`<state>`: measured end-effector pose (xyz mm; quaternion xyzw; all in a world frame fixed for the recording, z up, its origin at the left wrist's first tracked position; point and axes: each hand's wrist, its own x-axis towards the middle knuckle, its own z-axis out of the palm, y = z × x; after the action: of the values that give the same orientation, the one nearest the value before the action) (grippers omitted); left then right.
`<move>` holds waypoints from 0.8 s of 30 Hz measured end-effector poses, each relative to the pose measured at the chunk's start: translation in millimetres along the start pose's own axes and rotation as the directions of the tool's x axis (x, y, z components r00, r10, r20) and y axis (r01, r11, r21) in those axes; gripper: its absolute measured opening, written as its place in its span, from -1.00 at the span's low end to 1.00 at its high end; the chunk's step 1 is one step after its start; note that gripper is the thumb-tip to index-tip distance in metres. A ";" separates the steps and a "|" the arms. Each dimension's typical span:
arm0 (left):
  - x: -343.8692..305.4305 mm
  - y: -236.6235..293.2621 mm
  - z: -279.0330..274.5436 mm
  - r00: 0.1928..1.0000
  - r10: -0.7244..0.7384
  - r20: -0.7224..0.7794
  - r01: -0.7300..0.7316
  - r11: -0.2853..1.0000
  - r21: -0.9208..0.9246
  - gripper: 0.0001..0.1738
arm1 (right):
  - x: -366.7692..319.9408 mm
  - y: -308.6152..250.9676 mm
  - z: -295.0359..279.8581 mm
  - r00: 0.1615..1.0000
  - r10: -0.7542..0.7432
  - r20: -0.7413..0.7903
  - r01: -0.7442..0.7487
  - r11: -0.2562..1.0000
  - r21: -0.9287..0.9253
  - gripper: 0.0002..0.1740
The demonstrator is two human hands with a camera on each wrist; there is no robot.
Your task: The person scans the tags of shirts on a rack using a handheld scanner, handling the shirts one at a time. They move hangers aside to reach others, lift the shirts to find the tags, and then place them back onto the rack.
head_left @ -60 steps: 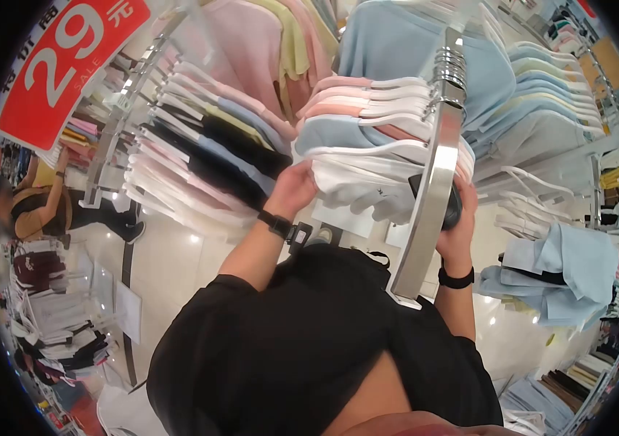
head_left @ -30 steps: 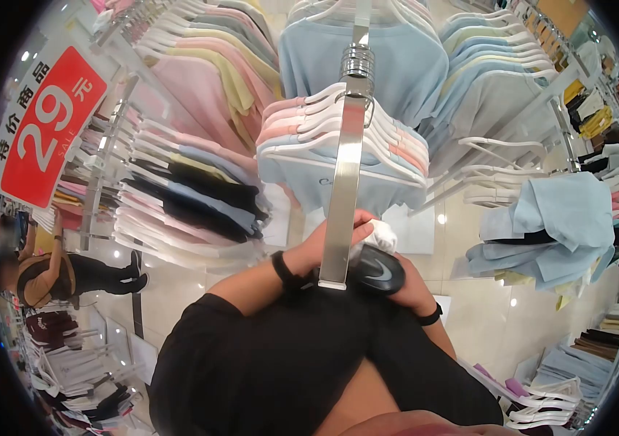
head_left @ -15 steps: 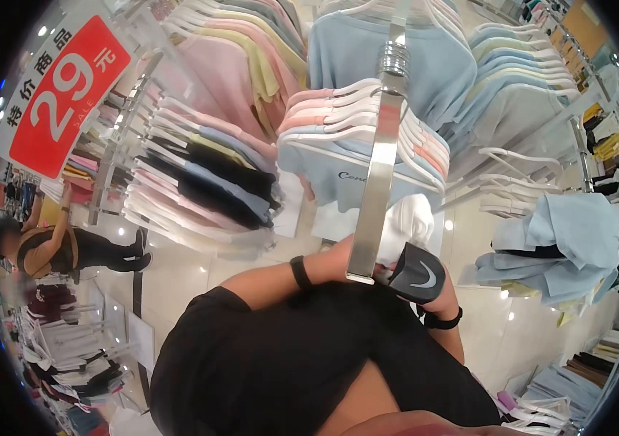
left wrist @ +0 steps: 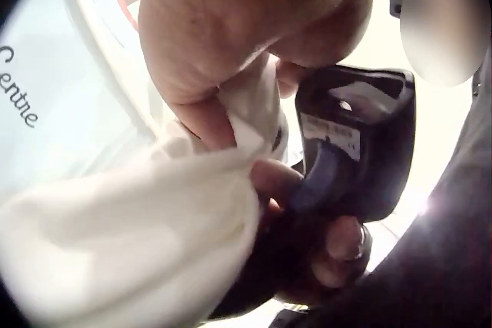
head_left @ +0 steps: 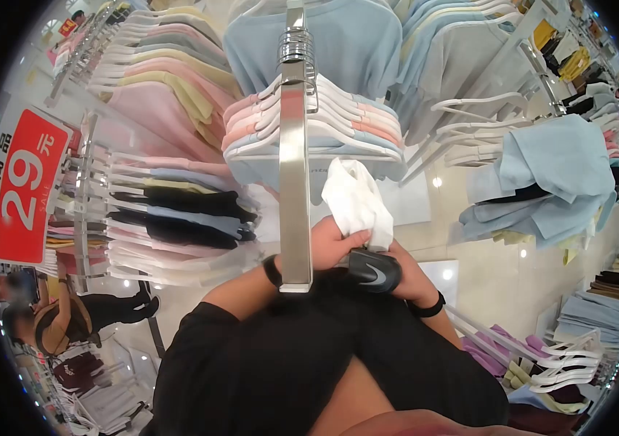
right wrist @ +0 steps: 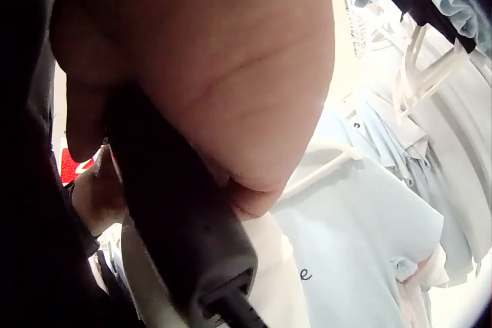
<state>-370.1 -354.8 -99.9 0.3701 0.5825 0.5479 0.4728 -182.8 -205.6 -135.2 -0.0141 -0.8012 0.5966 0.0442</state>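
Observation:
My left hand [head_left: 331,245] pinches a bunched white garment [head_left: 359,203] between thumb and fingers, in front of my waist. Gripped in my right hand [head_left: 412,277] is a black handheld barcode scanner [head_left: 375,272], its rounded head close beside the garment. The left wrist view shows the scanner's window end [left wrist: 369,89], a small printed label [left wrist: 330,136] and a blue trigger [left wrist: 319,178] with a finger at it. Part of the white cloth hangs across the foreground there. A cord [right wrist: 238,309] leaves the handle's end in the right wrist view.
A metal rack arm [head_left: 295,189] projects toward me, left of my hands. White hangers with pastel tops [head_left: 251,171] hang from it. Darker clothes [head_left: 193,211] hang at left beside a red price sign [head_left: 26,189]. Folded blue garments [head_left: 556,167] drape at right. Another person [head_left: 62,320] stands far left.
Two seconds ago my hands were apart on either side of the rack arm, the left at the hanging white garments. Both are now together in front of me, with the white garment raised beside the scanner.

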 end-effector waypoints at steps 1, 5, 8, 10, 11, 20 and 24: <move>-1.1 5.9 -6.7 0.999 0.044 0.030 -0.047 0.995 0.090 -0.55 | -2.9 -4.6 0.7 0.998 0.043 -0.034 -0.040 0.995 0.088 -0.29; -18.5 48.7 -63.4 0.963 0.270 0.020 -0.237 0.804 0.545 -0.62 | -23.7 -14.9 -2.7 0.965 0.218 -0.149 -0.150 0.917 0.369 -0.23; -27.4 49.4 -129.9 0.911 0.346 -0.225 -0.145 0.779 0.610 -0.63 | -54.8 2.3 -9.2 0.905 0.336 -0.262 -0.165 0.843 0.512 -0.21; -19.7 80.2 -152.4 0.777 0.602 -0.183 -0.197 0.509 0.838 -0.02 | -56.8 -1.4 -18.2 0.888 0.318 -0.331 -0.175 0.901 0.398 -0.31; -11.3 85.7 -162.3 0.778 0.609 -0.153 -0.190 0.461 0.867 0.10 | -60.7 -2.2 -19.3 0.876 0.318 -0.363 -0.183 0.915 0.360 -0.34; 79.9 94.9 -226.8 0.909 0.392 0.143 -0.282 0.326 0.902 0.57 | -68.2 -25.6 -29.7 0.859 0.281 -0.429 -0.191 0.952 0.241 -0.27; 87.6 107.4 -221.5 0.944 0.257 0.205 -0.306 0.460 0.834 0.45 | -80.7 -30.1 -31.2 0.835 0.290 -0.467 -0.215 0.954 0.209 -0.26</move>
<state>-615.7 -322.0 -17.0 0.6586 0.6949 0.2494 0.1454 -98.8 -190.6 -101.9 -0.2681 -0.7079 0.6315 0.1683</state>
